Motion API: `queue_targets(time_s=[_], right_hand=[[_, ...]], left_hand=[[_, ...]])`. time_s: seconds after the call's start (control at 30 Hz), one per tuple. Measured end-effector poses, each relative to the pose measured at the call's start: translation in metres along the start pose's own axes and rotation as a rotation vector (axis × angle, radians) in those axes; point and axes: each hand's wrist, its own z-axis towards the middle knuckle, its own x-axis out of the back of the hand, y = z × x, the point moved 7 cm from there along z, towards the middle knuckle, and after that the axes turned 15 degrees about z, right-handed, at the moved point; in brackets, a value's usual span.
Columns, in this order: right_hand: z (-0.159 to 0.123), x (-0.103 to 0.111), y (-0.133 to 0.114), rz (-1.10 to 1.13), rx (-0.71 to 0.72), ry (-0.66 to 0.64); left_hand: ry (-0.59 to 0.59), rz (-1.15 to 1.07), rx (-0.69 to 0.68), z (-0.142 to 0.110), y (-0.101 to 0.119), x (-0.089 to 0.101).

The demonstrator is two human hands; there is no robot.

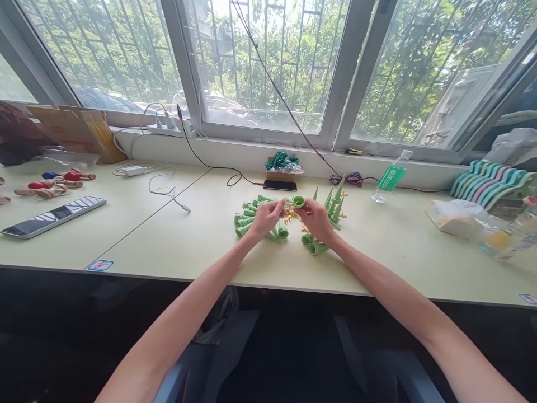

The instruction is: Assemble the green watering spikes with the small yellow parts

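A green plastic cone (298, 202) is pinched in my right hand (318, 219), its round open end facing me. Just left of it, my left hand (267, 217) has thumb and fingertips pressed together; whatever they hold is too small to make out. Several light green cones (247, 219) lie in a heap beside and behind my left hand. More of them stand point-up (337, 202) to the right, some with yellow pieces sticking out at the side. Two cones (312, 245) lie below my right hand. Small yellow plastic pieces (290, 215) are scattered between my hands.
Behind the cones lie a black phone (279, 185) and a small box with green wrapping (283, 164). A bottle with a green label (391, 177) stands at right, near colourful hangers (490, 182) and tissues (455, 217). To the left are a white cable (170, 193), a tablet-like device (54, 217) and wooden toys (50, 187).
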Motion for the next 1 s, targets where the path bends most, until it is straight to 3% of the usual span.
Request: queue_targets(time_s=[0.27,0.53,1.0], right_hand=[[-0.001,-0.002,-0.006,-0.135,0.175,-0.067],[-0.006,-0.003,-0.01,-0.244,0.365,-0.052],[-0.006,-0.005,-0.011,-0.225,0.334,-0.129]], left_hand=[[-0.112,-0.1,0.138,0.0,-0.007,-0.007],[-0.168,-0.107,0.154,-0.002,-0.005,-0.01],[-0.184,-0.186,0.17,-0.003,-0.009,-0.012]])
